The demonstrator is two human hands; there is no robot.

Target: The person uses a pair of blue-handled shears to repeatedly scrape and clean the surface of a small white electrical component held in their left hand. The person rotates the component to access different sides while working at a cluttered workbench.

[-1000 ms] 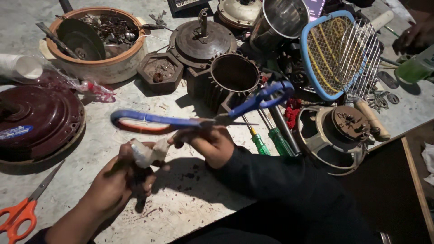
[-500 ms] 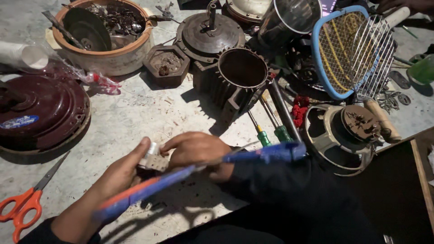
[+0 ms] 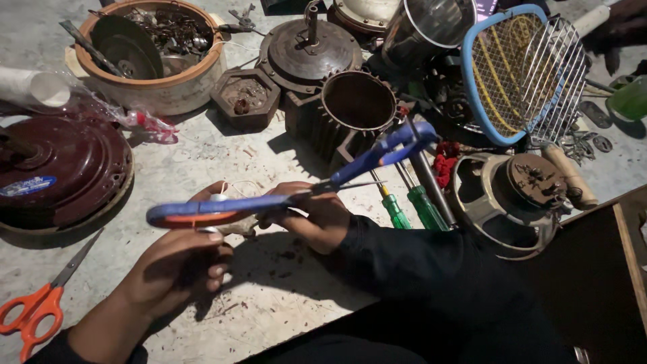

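Note:
My right hand (image 3: 306,216) is shut on the middle of a long blue-framed saw (image 3: 364,158) with an orange grip; the saw slants from its grip end at lower left up to the right, above the grey stone table (image 3: 269,296). Just below the grip end, my left hand (image 3: 178,269) pinches a small whitish part (image 3: 226,226) with a thin white wire on it. The two hands are close together, with the part between them. Its shape is mostly hidden by fingers and the saw.
Orange scissors (image 3: 30,317) lie at bottom left. Around them are a maroon round motor cover (image 3: 60,168), a bowl of scrap parts (image 3: 148,54), a finned motor housing (image 3: 357,104), green screwdrivers (image 3: 408,209), a blue racket swatter (image 3: 505,74) and another person's hand (image 3: 620,30).
The saw dropped low across my hands half a second ago and has now swung back up, slanting to the upper right. My left hand has kept hold of the whitish part.

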